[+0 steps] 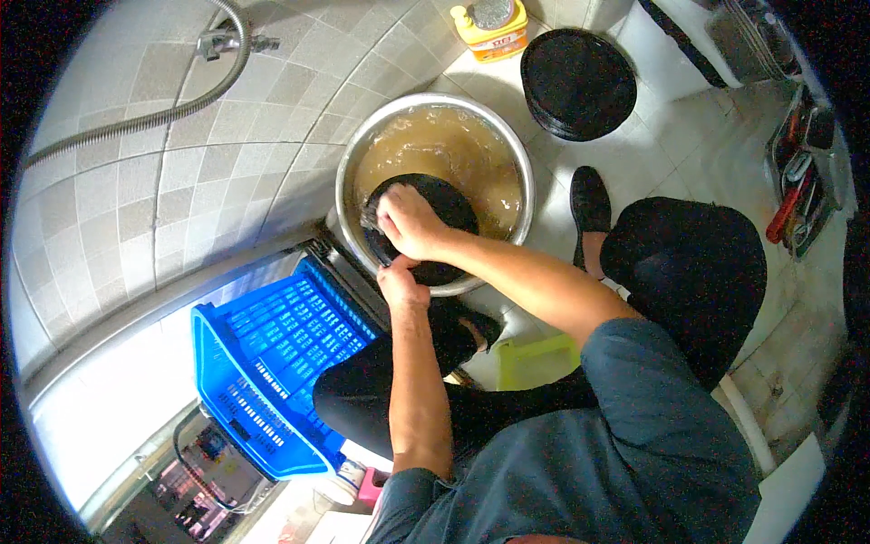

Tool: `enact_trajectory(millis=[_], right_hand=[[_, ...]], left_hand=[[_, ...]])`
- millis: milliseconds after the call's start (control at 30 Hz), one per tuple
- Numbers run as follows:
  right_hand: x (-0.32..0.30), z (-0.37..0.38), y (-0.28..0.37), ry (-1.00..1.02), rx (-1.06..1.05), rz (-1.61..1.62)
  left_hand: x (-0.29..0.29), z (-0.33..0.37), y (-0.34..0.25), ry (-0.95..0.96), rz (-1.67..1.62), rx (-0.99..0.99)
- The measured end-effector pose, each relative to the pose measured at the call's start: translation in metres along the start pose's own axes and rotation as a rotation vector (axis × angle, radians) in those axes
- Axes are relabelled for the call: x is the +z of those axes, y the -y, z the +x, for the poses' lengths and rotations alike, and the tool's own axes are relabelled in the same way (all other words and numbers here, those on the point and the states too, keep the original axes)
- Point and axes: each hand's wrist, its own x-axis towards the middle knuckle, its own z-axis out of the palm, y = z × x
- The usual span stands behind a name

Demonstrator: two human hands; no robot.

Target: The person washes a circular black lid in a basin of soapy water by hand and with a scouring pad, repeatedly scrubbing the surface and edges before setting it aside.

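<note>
A round black plate or shallow pan [444, 201] is held tilted over a wide metal basin [527, 195] of cloudy brown water [494, 172]. My left hand [401, 284] is closed on the near rim of the black plate, thumb toward its face. Over the plate's left side, my right hand [410, 220] is closed round a greyish, rough-looking scrubber [370, 216] and presses it at the plate's edge. The hand covers most of that scrubber, so its exact kind cannot be made out.
Black round plates [578, 84] lie stacked on the tiled floor at the far right. Beside them stands a yellow jug [490, 36] with a grey scouring pad on top. A blue basket [272, 363] is at my left, a metal hose [136, 122] on the wall, a green stool [535, 363] beneath me.
</note>
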Motion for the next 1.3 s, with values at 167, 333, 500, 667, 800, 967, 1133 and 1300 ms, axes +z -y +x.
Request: enact_trajectory(millis=[167,333,500,667,800,967,1133,1300], right_hand=[[-0.033,0.027,-0.045,0.153,0.41,-0.436],[-0.061,-0.019,-0.083,0.316,0.754,-0.49],[-0.049,-0.044,-0.074,0.697,0.986,-0.201],[-0.066,-0.028,-0.095,0.267,1.212,-0.013],[-0.077,-0.011,-0.095,0.138,1.264,0.005],[-0.089,-0.017,-0.106,0.133,1.285,0.073],[-0.082,-0.01,-0.094,0.193,1.293,0.032],[-0.089,-0.019,-0.101,0.115,1.274,0.042]], left_hand=[[-0.004,0.001,0.02,-0.189,0.02,0.031],[-0.006,0.024,0.031,-0.092,-0.139,-0.036],[-0.021,0.056,0.028,-0.118,-0.233,-0.089],[-0.022,0.075,0.042,-0.043,-0.35,-0.189],[-0.022,0.095,0.061,0.041,-0.434,-0.23],[-0.018,0.123,0.099,0.096,-0.459,-0.264],[-0.049,0.15,0.124,0.2,-0.476,-0.217],[-0.032,0.136,0.136,0.055,-0.292,-0.293]])
